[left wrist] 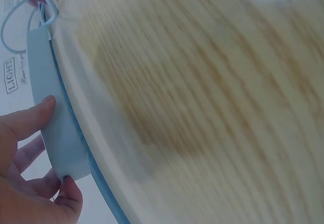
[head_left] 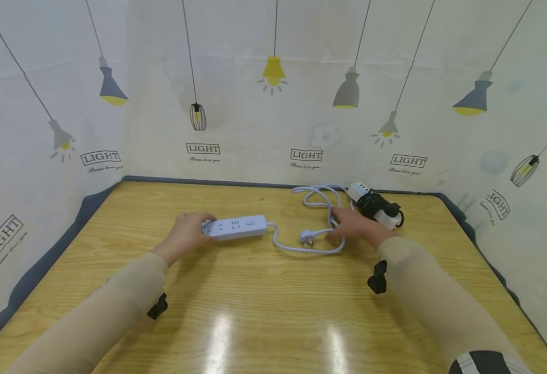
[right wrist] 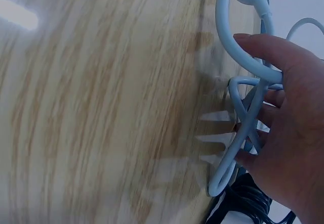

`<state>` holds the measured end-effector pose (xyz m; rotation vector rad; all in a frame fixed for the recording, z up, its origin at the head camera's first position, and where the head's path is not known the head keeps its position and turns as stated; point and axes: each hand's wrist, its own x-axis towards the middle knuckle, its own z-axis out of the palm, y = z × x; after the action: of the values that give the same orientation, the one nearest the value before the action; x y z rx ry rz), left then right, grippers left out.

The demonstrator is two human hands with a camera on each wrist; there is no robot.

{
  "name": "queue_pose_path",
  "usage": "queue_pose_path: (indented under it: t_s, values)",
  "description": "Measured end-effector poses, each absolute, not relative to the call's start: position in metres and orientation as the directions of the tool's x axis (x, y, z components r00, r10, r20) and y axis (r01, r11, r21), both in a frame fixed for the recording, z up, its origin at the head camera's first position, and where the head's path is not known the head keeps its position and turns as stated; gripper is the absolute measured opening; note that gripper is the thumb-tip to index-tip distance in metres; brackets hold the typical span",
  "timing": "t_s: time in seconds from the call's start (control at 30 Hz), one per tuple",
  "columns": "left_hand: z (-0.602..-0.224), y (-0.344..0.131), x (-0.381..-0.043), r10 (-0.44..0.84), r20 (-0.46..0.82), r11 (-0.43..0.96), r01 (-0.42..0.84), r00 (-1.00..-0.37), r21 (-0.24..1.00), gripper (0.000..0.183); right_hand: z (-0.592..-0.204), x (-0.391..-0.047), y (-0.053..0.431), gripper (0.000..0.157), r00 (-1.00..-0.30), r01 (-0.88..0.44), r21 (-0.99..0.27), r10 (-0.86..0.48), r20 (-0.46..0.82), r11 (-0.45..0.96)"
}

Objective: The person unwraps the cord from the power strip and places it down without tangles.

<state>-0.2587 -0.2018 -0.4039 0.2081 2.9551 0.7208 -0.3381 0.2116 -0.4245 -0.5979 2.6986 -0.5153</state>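
A white power strip (head_left: 240, 228) with sockets and a switch lies on the wooden table. Its left end is gripped by my left hand (head_left: 188, 234); the left wrist view shows the thumb on the side of the strip (left wrist: 58, 128) and the other fingers about its end. From the right end runs a white cord (head_left: 296, 250), looping across to the back. My right hand (head_left: 355, 224) holds the loops of this cord, thumb and fingers curled about the strands (right wrist: 248, 123) in the right wrist view. The cord's plug (head_left: 307, 238) lies just left of that hand, prongs toward me.
Just beyond the right hand sits a second white power strip (head_left: 359, 191), wrapped in its black cord (head_left: 373, 204). A white cloth (head_left: 250, 119) printed with lamps surrounds the back and sides of the table (head_left: 264, 296).
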Motion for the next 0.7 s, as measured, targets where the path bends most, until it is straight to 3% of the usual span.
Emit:
queue_pose_path:
  t_s: [0.4,0.7]
  values:
    - [-0.409,-0.21,-0.262,0.146,-0.099,0.88,0.084,-0.984,0.467,0.055,-0.419,-0.326,0.185,0.035,-0.842,-0.392,-0.469,-0.514,-0.163,0.792]
    - [-0.414,-0.222,-0.265,0.15,-0.097,0.888,0.091,-0.984,0.451,0.052,-0.41,-0.309,0.172,0.048,-0.845,-0.369,-0.523,-0.512,-0.156,0.768]
